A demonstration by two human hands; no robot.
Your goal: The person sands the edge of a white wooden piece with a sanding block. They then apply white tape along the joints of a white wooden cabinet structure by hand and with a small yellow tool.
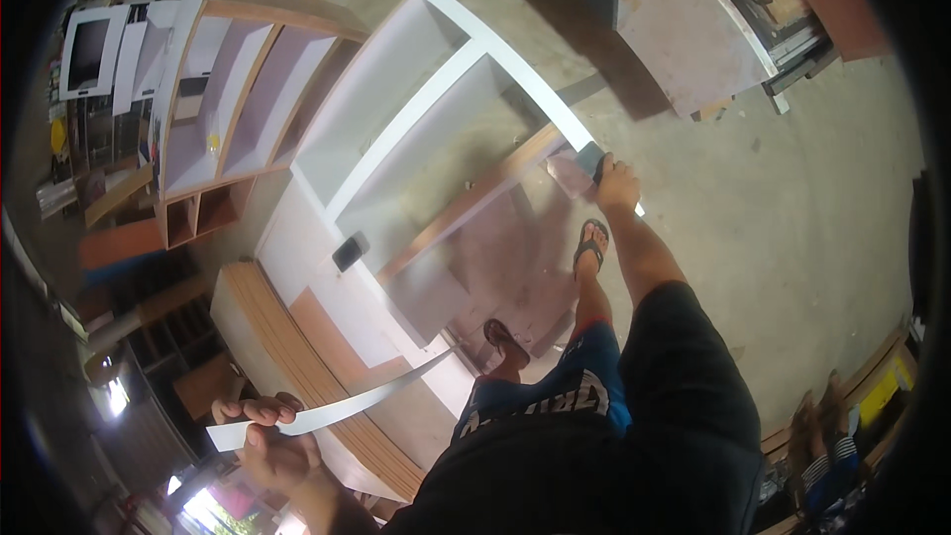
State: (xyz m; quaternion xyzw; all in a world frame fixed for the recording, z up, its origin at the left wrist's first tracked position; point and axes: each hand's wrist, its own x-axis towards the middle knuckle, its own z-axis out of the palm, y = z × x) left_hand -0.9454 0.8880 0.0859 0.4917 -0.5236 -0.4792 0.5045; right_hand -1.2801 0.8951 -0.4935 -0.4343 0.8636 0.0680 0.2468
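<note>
My left hand (282, 446), at the lower left, grips a long, thin white strip (362, 396) near its end; the strip curves away to the right. My right hand (617, 186) is closed on a dark grey block (590, 159), pressed on the white front edge (535, 89) of a cabinet carcass lying on the floor, near that edge's lower right end. The carcass has pale compartments and a brown wooden rail (466, 213) across it. A dark, phone-like object (350, 253) rests on its left white edge.
A shelving unit (272, 35) stands at upper left. Stacked boards (277, 367) lie left of my legs. A workbench (684, 59) with tools is at upper right. Clutter lines the left side; timber and a yellow item (882, 396) lie at lower right. My sandalled feet (590, 248) are beside the carcass.
</note>
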